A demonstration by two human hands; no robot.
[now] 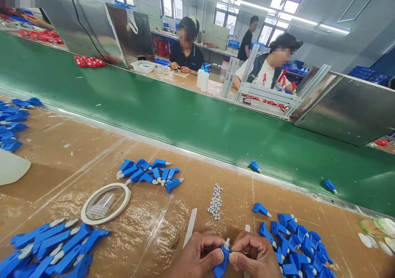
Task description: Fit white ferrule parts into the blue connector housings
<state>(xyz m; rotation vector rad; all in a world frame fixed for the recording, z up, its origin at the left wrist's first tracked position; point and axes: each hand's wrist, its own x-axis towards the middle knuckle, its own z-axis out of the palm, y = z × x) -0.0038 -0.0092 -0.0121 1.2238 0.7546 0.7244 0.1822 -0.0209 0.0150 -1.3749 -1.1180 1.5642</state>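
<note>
In the head view, your left hand (pixel 202 251) pinches a blue part (pixel 220 266) over the near side of the worktop (pixel 77 138), your right hand (pixel 254 253) has its fingertips drawn together against the part's right side, though whether they grip it you cannot tell, with grey bits (pixel 215 202) lying just beyond.

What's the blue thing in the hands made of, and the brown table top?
The blue piece looks like hard plastic with a low shine: even colour, crisp edges. The brown table top looks covered in cardboard, perhaps under clear plastic film: tan colour, with wrinkly, glossy glints.
</note>
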